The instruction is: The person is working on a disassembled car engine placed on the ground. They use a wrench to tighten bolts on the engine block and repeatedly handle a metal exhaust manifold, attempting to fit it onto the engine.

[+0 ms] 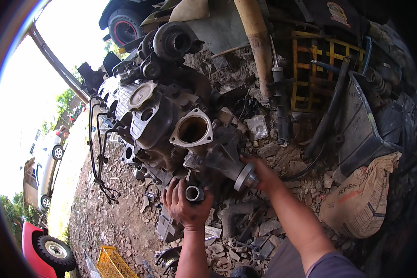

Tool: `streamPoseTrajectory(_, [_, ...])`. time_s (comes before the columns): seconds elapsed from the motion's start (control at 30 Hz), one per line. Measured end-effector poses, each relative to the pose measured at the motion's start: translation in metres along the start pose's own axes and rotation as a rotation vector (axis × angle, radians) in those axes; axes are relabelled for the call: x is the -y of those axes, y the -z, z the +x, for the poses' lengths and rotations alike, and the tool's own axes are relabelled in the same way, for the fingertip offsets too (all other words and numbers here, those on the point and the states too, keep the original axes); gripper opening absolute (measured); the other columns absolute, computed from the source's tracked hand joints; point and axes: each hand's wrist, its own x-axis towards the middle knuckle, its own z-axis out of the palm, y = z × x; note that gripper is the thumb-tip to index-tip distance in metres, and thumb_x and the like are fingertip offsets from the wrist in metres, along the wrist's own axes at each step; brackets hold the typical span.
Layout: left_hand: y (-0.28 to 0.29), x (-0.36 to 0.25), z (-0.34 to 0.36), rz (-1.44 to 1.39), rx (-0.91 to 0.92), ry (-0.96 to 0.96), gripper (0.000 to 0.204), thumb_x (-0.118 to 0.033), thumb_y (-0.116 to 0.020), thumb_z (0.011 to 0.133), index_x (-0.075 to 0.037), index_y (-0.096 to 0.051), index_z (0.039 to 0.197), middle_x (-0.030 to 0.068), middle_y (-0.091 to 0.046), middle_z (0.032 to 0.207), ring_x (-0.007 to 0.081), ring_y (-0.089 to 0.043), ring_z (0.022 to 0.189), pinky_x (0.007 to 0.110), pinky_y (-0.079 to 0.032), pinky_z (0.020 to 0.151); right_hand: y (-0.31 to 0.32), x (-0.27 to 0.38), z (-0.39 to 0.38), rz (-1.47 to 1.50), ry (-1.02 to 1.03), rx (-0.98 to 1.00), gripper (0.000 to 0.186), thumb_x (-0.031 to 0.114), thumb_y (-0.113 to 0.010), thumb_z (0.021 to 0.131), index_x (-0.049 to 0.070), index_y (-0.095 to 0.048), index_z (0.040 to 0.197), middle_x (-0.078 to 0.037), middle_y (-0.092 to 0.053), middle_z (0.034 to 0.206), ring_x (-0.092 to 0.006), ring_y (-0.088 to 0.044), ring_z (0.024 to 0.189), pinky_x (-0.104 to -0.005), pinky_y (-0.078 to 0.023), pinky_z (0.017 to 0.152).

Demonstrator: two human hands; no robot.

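Observation:
A dirty metal engine (164, 116) stands in front of me, tilted, with a ribbed silver cover and a round filler cap (142, 95). At its near side, my left hand (187, 206) grips around a short round pipe stub (194, 193), thumb on one side and blackened fingers on the other. To the right, my right hand (263, 175) holds the end of a metal housing (222, 161) beside a round silver pulley-like disc (245, 177); its fingertips are partly hidden behind the part. Between and above the hands is an open three-bolt flange (192, 129).
Stones and loose parts cover the ground, including a dark bent hose (234, 217). To the right are a torn paper sack (360, 199), a dark bin (363, 125) and a yellow crate (326, 74). Thin bent metal pipes (97, 153) stick out at the engine's left.

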Motion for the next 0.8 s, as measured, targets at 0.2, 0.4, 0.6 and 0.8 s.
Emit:
streamPoseTrajectory(0.2, [0.001, 0.002, 0.001, 0.008, 0.0, -0.01, 0.059, -0.027, -0.073, 0.064, 0.002, -0.06, 0.114, 0.0178, -0.064, 0.11, 0.0354, -0.058, 0.107, 0.049, -0.041, 0.098, -0.019, -0.011, -0.002, 0.311, 0.041, 0.021, 0.034, 0.025, -0.06, 0.093, 0.002, -0.055, 0.117, -0.01, -0.066, 0.098, -0.023, -0.067, 0.087, -0.0394, -0.057, 0.074])
streamPoseTrajectory(0.4, [0.0, 0.003, 0.0, 0.014, -0.019, -0.016, 0.058, -0.03, -0.073, 0.065, 0.002, -0.061, 0.113, 0.0176, -0.064, 0.108, 0.0355, -0.058, 0.105, 0.049, -0.042, 0.097, -0.032, 0.004, -0.017, 0.098, 0.055, -0.028, 0.027, 0.025, -0.06, 0.093, 0.003, -0.06, 0.109, -0.01, -0.066, 0.1, -0.0229, -0.066, 0.089, -0.0403, -0.056, 0.075])
streamPoseTrajectory(0.6, [0.002, 0.003, 0.002, -0.012, -0.021, -0.025, 0.058, -0.028, -0.074, 0.065, 0.003, -0.061, 0.112, 0.0166, -0.065, 0.107, 0.0355, -0.059, 0.104, 0.048, -0.042, 0.097, 0.036, 0.051, 0.01, -1.534, 0.843, -0.31, 0.02, 0.009, -0.059, 0.087, 0.011, -0.064, 0.106, -0.008, -0.064, 0.097, -0.0289, -0.062, 0.095, -0.0441, -0.048, 0.085])
streamPoseTrajectory(0.8, [0.002, 0.002, 0.001, 0.029, 0.005, -0.006, 0.057, -0.026, -0.073, 0.063, 0.001, -0.061, 0.112, 0.0162, -0.064, 0.109, 0.0348, -0.058, 0.106, 0.048, -0.043, 0.096, -0.028, 0.123, -0.03, -2.427, 1.342, -0.192, 0.036, 0.007, -0.063, 0.068, 0.017, -0.068, 0.103, -0.003, -0.059, 0.087, -0.0234, -0.056, 0.089, -0.0384, -0.04, 0.084])
